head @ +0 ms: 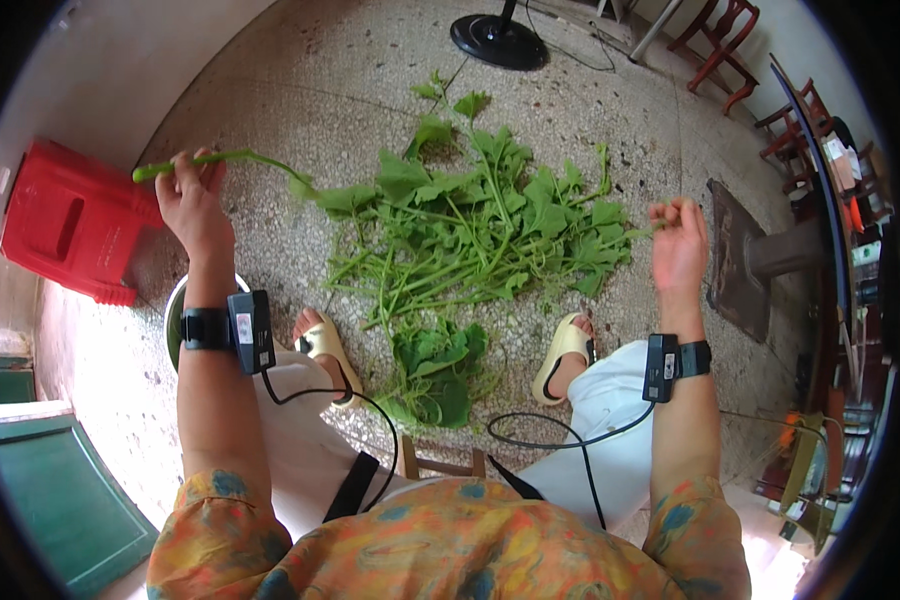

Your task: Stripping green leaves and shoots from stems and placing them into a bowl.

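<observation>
My left hand (190,199), out to the left beside the red stool, grips a green vine stem (229,156); the stem runs right and ends in a drooping leaf near the pile. On the right, my right hand (677,238) has curled fingers, with a thin green piece (640,233) at the fingertips. Between the hands, a heap of leafy green vines (480,217) with stems and tendrils lies on the speckled floor. A smaller pile of leaves and tendrils (442,367) lies nearer me, between my sandalled feet.
A red plastic stool (67,225) lies at the left, and a round container (172,322) is partly hidden under my left forearm. A black round stand base (499,41) is at the top. Wooden chairs (720,45) and a table with a dark pedestal base (735,262) stand at right. Black cables hang from my wrist devices.
</observation>
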Demonstrator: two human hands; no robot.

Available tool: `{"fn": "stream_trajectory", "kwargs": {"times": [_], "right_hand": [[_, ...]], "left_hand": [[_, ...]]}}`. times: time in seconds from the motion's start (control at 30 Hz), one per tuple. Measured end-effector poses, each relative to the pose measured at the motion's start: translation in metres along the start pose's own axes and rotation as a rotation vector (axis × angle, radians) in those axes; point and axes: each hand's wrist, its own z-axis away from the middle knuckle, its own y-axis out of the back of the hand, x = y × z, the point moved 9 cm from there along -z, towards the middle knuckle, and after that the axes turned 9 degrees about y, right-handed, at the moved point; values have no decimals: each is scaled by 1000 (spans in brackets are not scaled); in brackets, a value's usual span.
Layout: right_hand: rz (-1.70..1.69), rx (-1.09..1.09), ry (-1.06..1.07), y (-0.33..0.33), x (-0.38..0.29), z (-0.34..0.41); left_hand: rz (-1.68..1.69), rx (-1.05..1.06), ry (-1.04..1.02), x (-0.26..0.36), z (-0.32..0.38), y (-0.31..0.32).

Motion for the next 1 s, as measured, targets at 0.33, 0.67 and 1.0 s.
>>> {"fn": "stream_trajectory", "kwargs": {"times": [0.33,0.67,1.0], "right_hand": [[822,-1152,-483,-98,40,144],[874,-1020,-352,-128,39,132],[602,-831,-201,-163,47,128]], "left_hand": [[-16,-150,-148,18,12,-36],[136,-492,176,5,72,-107],[-141,-953,444,-36,190,-185]]}}
